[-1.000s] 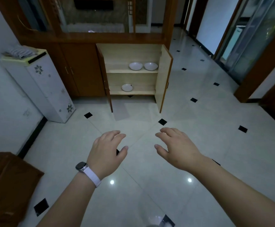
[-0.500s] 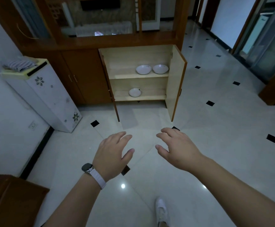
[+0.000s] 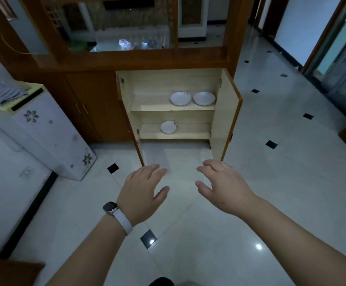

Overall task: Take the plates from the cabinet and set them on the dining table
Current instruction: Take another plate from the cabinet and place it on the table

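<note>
A low wooden cabinet (image 3: 226,112) stands ahead with both doors swung open. On its upper shelf sit two white plates side by side, one on the left (image 3: 180,98) and one on the right (image 3: 204,98). A third white plate (image 3: 169,127) lies on the lower shelf. My left hand (image 3: 142,191), with a watch on its wrist, and my right hand (image 3: 223,185) are stretched out in front of me over the floor, well short of the cabinet. Both have relaxed, spread fingers and hold nothing.
A white appliance with flower prints (image 3: 44,133) stands against the wall at the left, folded cloth on top. Glossy tiled floor (image 3: 271,182) spreads to the right toward sliding glass doors (image 3: 345,65). A brown piece of furniture (image 3: 7,271) shows at the bottom left corner.
The cabinet has come closer and now fills more of the view. Both hands stay held out, empty, in the same pose.
</note>
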The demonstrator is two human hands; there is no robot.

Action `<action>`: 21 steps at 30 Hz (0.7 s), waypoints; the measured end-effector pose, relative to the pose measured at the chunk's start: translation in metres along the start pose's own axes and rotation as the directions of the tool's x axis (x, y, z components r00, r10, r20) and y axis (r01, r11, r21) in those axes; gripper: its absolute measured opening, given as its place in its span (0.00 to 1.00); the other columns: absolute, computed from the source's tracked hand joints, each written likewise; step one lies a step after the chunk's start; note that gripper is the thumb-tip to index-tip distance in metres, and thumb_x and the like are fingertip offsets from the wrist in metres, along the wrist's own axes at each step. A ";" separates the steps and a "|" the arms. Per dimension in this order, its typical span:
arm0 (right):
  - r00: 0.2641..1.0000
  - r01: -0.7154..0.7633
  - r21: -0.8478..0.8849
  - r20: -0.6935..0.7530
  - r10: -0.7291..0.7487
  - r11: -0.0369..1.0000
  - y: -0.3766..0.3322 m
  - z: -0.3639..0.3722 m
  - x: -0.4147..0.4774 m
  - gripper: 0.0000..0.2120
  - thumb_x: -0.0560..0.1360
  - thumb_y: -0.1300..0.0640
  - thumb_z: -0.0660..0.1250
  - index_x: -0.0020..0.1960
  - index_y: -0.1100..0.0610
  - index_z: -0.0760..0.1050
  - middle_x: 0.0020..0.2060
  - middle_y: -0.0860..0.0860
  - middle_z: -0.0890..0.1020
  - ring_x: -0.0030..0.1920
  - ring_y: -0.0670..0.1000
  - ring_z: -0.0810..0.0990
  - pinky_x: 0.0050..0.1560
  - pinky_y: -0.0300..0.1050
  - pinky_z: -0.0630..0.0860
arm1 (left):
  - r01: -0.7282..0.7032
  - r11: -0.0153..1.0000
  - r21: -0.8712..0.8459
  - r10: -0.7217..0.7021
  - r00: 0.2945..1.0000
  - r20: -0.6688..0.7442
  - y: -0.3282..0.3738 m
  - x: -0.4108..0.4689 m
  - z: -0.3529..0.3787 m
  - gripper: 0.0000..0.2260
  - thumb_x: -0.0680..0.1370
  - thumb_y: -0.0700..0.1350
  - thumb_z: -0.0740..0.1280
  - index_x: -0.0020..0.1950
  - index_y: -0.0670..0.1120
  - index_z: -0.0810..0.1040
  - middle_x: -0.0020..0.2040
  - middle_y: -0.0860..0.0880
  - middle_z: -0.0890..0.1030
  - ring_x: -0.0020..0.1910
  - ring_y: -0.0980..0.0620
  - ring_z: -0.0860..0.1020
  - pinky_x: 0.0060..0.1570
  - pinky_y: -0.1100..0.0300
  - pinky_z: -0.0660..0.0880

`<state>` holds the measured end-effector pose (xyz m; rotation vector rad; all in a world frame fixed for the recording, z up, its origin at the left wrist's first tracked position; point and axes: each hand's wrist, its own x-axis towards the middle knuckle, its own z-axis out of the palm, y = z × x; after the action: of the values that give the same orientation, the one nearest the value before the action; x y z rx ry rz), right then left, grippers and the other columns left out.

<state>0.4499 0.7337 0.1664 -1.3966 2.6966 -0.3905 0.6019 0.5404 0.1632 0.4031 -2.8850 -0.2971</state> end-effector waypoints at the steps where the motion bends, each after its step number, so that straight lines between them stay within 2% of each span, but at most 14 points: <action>1: 1.000 -0.002 0.002 0.002 0.002 1.000 0.002 0.002 0.011 0.23 0.78 0.42 0.58 0.69 0.51 0.70 0.67 0.50 0.72 0.67 0.52 0.69 0.66 0.49 0.65 | 0.004 1.000 0.002 -0.004 1.000 0.006 -0.006 0.010 0.002 0.20 0.77 0.52 0.68 0.67 0.48 0.76 0.64 0.46 0.78 0.62 0.45 0.75 0.60 0.48 0.70; 8: 0.999 -0.013 -0.004 0.037 0.013 1.000 0.011 0.019 0.096 0.23 0.79 0.42 0.58 0.69 0.51 0.70 0.69 0.50 0.71 0.68 0.53 0.68 0.66 0.49 0.64 | 0.002 1.000 -0.010 -0.001 0.999 0.038 -0.060 0.081 0.021 0.20 0.76 0.55 0.63 0.66 0.48 0.77 0.64 0.46 0.79 0.61 0.44 0.76 0.58 0.48 0.71; 14: 0.998 -0.061 -0.022 0.031 0.061 0.998 0.006 0.036 0.199 0.23 0.79 0.41 0.57 0.69 0.51 0.70 0.69 0.50 0.71 0.69 0.53 0.68 0.65 0.49 0.64 | -0.030 0.999 -0.036 0.032 0.997 0.066 -0.138 0.161 0.036 0.21 0.77 0.54 0.64 0.67 0.47 0.75 0.64 0.45 0.78 0.62 0.44 0.75 0.59 0.48 0.72; 21: 0.992 -0.122 -0.045 0.024 0.123 0.992 -0.009 0.036 0.307 0.22 0.78 0.43 0.59 0.69 0.52 0.70 0.68 0.51 0.72 0.67 0.54 0.69 0.64 0.47 0.64 | -0.081 0.994 -0.075 0.085 0.995 0.051 -0.220 0.251 0.027 0.21 0.75 0.55 0.61 0.64 0.46 0.77 0.63 0.43 0.78 0.59 0.41 0.76 0.56 0.48 0.73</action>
<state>0.2851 0.4722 0.1481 -1.2282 2.7670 -0.3036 0.4138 0.2645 0.1328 0.2658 -2.9240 -0.4033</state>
